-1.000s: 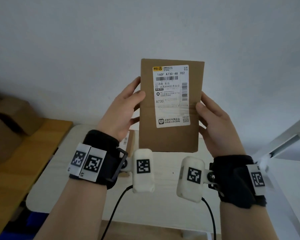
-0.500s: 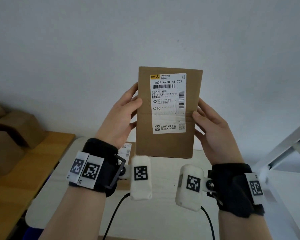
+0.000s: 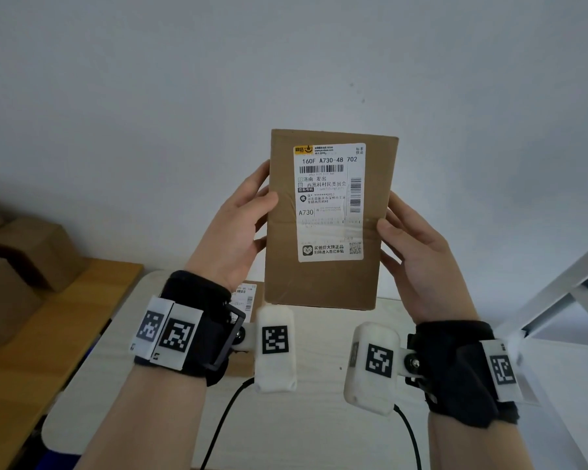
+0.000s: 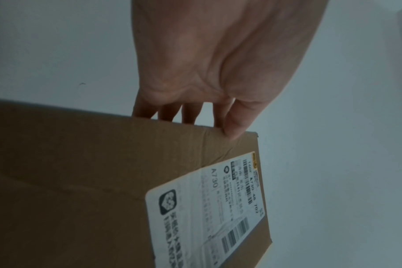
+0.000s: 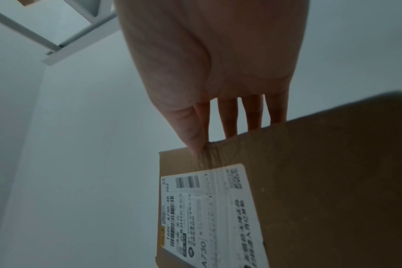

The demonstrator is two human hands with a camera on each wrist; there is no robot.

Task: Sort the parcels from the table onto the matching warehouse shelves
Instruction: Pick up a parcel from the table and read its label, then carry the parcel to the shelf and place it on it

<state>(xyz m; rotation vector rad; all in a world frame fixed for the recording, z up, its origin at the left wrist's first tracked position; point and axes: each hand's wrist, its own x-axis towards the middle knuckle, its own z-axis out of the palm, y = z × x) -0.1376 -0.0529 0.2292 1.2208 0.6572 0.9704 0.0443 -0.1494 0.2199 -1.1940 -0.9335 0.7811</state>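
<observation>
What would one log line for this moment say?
parcel upright, label A730 facing head camera | left hand grips left edge | right hand grips right edge

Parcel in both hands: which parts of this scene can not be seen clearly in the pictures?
- Parcel: its back and the fingers behind it are hidden by the cardboard, all views.
- Shipping label: small print too fine, head view.
- Second parcel on the table: mostly behind the left hand.
- Shelf frame: cut by the right edge.

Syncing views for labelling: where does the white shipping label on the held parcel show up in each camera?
Head: shipping label at centre, upright, on the parcel held between left hand and right hand.
Left wrist: label lower centre-right, rotated.
Right wrist: label lower centre, rotated.
Shared landmark: the printed "A730".
</observation>
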